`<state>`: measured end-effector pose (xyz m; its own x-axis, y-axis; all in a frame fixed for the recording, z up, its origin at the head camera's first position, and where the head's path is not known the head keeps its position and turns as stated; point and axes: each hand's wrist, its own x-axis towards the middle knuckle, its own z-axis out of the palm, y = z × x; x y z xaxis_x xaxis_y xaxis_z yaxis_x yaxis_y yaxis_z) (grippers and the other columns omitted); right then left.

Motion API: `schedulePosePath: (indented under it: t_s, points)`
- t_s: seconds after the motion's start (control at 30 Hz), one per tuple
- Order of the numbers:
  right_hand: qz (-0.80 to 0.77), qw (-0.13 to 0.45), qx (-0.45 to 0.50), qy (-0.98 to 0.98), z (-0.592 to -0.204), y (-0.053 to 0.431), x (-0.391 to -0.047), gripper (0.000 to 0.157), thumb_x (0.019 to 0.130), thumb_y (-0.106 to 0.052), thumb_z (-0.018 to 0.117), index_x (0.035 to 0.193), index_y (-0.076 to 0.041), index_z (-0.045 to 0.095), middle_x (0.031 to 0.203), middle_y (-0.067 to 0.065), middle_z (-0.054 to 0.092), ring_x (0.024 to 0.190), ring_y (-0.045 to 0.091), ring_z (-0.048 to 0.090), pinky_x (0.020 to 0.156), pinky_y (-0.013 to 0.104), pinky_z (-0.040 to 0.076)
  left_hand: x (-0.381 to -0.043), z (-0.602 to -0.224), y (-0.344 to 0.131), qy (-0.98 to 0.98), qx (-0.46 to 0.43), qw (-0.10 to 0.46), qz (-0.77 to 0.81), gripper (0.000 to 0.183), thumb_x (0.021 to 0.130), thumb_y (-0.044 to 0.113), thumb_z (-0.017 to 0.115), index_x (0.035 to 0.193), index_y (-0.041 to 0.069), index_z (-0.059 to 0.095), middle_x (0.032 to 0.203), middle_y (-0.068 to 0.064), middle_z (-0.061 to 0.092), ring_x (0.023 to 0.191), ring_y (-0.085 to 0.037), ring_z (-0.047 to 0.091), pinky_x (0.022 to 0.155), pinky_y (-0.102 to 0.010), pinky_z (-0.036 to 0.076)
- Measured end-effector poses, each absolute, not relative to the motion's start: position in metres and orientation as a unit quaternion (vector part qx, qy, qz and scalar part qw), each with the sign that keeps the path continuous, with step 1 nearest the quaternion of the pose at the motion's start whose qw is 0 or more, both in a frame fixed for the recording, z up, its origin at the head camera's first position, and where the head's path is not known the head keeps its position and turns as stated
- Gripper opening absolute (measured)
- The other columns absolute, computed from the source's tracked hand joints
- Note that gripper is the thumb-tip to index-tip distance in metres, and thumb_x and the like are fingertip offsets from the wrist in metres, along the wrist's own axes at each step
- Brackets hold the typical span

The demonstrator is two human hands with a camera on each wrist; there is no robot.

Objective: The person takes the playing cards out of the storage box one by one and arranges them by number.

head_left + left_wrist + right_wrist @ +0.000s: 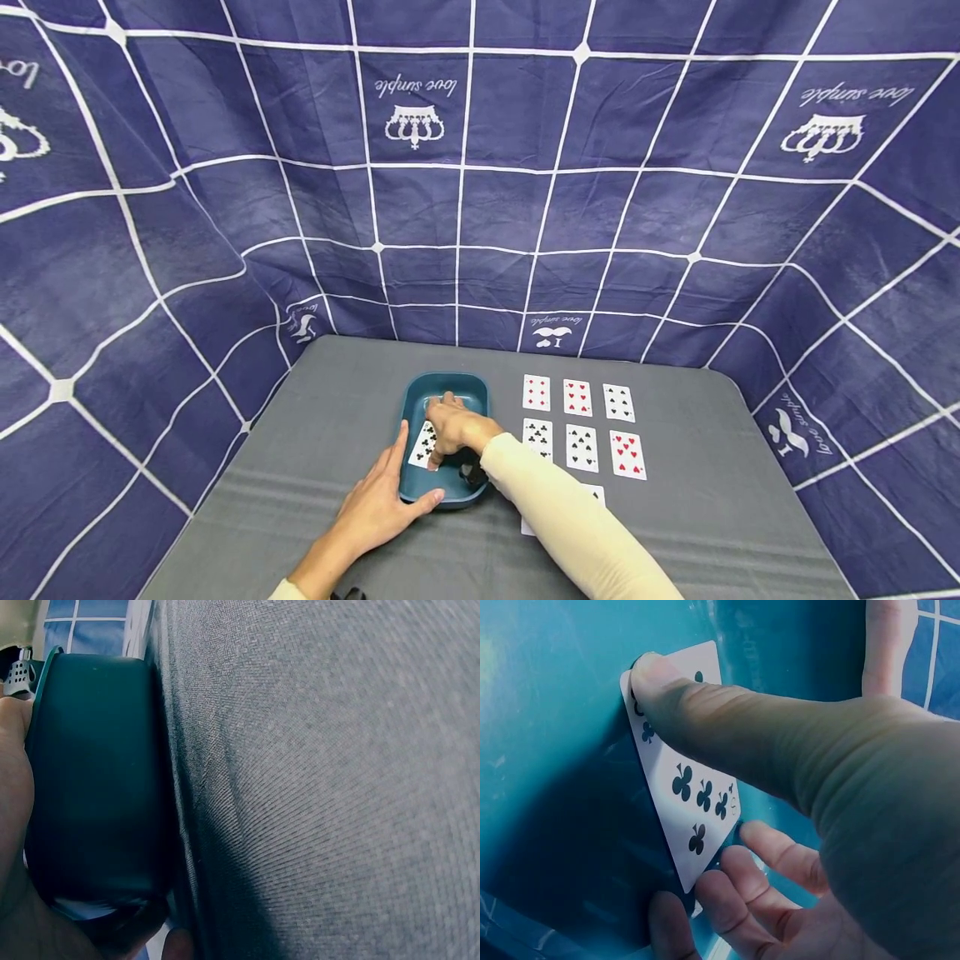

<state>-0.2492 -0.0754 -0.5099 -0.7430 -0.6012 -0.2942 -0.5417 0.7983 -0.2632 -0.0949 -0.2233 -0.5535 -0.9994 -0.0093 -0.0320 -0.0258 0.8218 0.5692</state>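
A blue-green plastic tray (pixel 453 492) with rounded corners stands on the grey table. Inside it, my right hand (pixel 453 427) pinches a clubs playing card (pixel 422 448) between thumb and fingers. The thumb presses on one corner of the card's face, as the right wrist view shows, and the fingertips curl at its opposite edge. The card (pixel 682 776) stands tilted close to the tray floor. My left hand (pixel 381 506) rests against the tray's near left corner, its fingers stretched along the left side and its thumb at the near side.
Face-up playing cards lie in rows right of the tray, among them a diamonds card (pixel 536 392), a hearts card (pixel 627 455) and a spades card (pixel 581 448). My right sleeve (pixel 570 517) partly covers the nearest row. Blue gridded cloth (pixel 510 208) walls the table's back and sides.
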Motion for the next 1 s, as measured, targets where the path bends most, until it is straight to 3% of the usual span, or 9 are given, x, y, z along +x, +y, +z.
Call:
schedulePosePath:
  t_s: [0.3, 0.6, 0.83, 1.0]
  points:
    - [-0.082, 0.196, -0.311, 0.926, -0.512, -0.076, -0.253, 0.088, 0.079, -0.036, 0.113, 0.154, -0.017, 0.07, 0.142, 0.007, 0.067, 0.129, 0.022, 0.06, 0.119, 0.037, 0.055, -0.096, -0.552, -0.223, 0.953, -0.012, 0.017, 0.301, 0.135, 0.093, 0.08, 0.085, 0.19, 0.021, 0.011, 0.178, -0.021, 0.053, 0.149, -0.048, 0.068, 0.11, -0.078, 0.056]
    - [-0.089, 0.201, -0.308, 0.926, -0.532, -0.077, -0.266, 0.089, 0.077, -0.041, 0.113, 0.152, -0.02, 0.07, 0.139, 0.005, 0.065, 0.126, 0.021, 0.058, 0.116, 0.04, 0.056, -0.096, -0.552, -0.222, 0.954, -0.013, 0.016, 0.3, 0.135, 0.093, 0.077, 0.086, 0.19, 0.021, 0.012, 0.178, -0.021, 0.053, 0.15, -0.05, 0.067, 0.112, -0.081, 0.053]
    - [-0.082, 0.196, -0.315, 0.925, -0.515, -0.075, -0.258, 0.088, 0.078, -0.039, 0.113, 0.152, -0.018, 0.07, 0.137, 0.003, 0.063, 0.121, 0.02, 0.056, 0.116, 0.038, 0.054, -0.096, -0.551, -0.222, 0.954, -0.014, 0.016, 0.299, 0.135, 0.092, 0.078, 0.086, 0.19, 0.022, 0.011, 0.179, -0.021, 0.052, 0.151, -0.05, 0.066, 0.112, -0.082, 0.052]
    - [-0.093, 0.189, -0.319, 0.924, -0.513, -0.076, -0.253, 0.09, 0.077, -0.036, 0.114, 0.148, -0.017, 0.061, 0.132, 0.003, 0.062, 0.116, 0.02, 0.053, 0.114, 0.033, 0.051, -0.095, -0.551, -0.223, 0.953, -0.019, 0.021, 0.301, 0.136, 0.092, 0.079, 0.086, 0.19, 0.021, 0.01, 0.18, -0.021, 0.051, 0.152, -0.05, 0.066, 0.113, -0.083, 0.052]
